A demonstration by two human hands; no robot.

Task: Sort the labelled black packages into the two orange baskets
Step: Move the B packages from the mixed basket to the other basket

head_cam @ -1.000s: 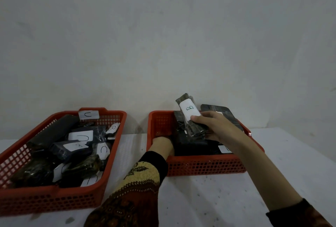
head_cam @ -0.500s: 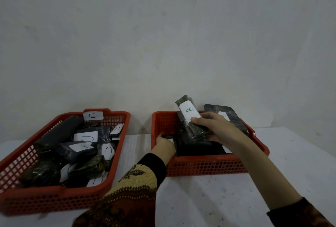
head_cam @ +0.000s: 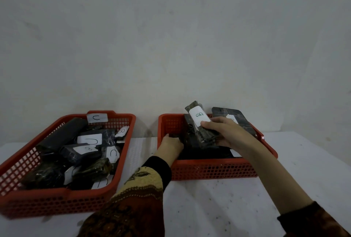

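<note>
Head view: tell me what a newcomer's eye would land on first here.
Two orange baskets stand side by side on a white table against a bare wall. The left basket is heaped with black packages bearing white letter labels. Over the right basket, the right hand grips a package labelled B, tilted up, while the left hand reaches down inside.

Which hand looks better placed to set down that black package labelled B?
Right. The right hand already grips the black B-labelled package over the right orange basket; the left hand reaches low inside.
</note>
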